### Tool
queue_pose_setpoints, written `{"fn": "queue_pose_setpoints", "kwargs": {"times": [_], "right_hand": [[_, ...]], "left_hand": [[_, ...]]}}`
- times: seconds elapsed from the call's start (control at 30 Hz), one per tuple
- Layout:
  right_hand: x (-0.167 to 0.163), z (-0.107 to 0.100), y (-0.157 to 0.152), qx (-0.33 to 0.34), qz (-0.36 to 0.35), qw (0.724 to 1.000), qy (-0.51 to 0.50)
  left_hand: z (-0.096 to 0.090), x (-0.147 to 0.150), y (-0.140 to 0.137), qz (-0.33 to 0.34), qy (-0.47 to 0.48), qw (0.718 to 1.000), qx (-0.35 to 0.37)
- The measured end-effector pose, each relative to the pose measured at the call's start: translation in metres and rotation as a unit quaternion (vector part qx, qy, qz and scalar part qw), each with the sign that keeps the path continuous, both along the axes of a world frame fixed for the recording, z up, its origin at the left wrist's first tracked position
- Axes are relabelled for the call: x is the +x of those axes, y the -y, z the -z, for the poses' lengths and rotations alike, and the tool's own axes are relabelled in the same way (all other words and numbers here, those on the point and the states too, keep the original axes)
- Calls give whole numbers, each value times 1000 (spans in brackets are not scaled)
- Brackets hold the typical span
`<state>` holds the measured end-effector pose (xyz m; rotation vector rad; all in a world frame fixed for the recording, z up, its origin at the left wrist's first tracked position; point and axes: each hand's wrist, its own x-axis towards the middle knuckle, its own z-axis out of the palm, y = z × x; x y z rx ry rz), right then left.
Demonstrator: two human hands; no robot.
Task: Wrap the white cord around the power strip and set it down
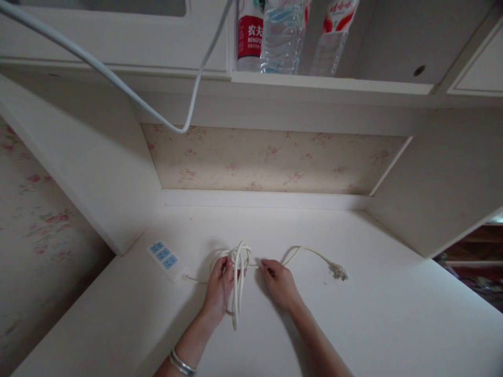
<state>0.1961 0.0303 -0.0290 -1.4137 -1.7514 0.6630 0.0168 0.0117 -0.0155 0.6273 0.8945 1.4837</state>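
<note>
My left hand (220, 287) grips a bundle of looped white power cord (237, 285), its loops hanging over the fingers toward me. To the right, my right hand (278, 281) pinches a single stretch of the same cord. From there the cord arcs away to a plug (338, 271) lying on the white desktop. Left of my left hand sits a white power strip (163, 257) with blue sockets, its cord end running toward the bundle. A silver bangle is on my left wrist.
Above the desktop (353, 319) hangs a shelf (330, 84) holding several plastic bottles (283, 39). A thick white cable or tube (129, 91) droops across the upper left. White side panels (440, 178) stand at both sides, and floral wallpaper (271, 157) shows at the back.
</note>
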Motion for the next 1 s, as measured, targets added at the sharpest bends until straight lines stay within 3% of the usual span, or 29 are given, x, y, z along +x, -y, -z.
{"fn": "queue_pose_setpoints", "kwargs": {"times": [0.1, 0.23, 0.4, 0.6, 0.73, 0.87, 1.0], "right_hand": [[-2, -6, 5, 51, -46, 990, 122], [0, -9, 9, 81, 19, 958, 274], [2, -6, 11, 104, 65, 933, 339], [-3, -1, 11, 143, 40, 943, 298], [-5, 0, 9, 168, 27, 955, 243], [-11, -3, 11, 190, 15, 963, 190], [-24, -8, 16, 189, -12, 972, 139]], "left_hand": [[-3, -2, 0, 11, 65, 998, -6], [8, -5, -5, 3, 116, 993, -26], [20, -5, -10, -1, 95, 995, -42], [4, -2, -5, 10, 52, 995, -80], [-6, 2, -2, 26, -10, 999, -42], [-2, 4, 1, 57, -76, 995, -3], [5, 4, 3, 119, -89, 988, -34]]}}
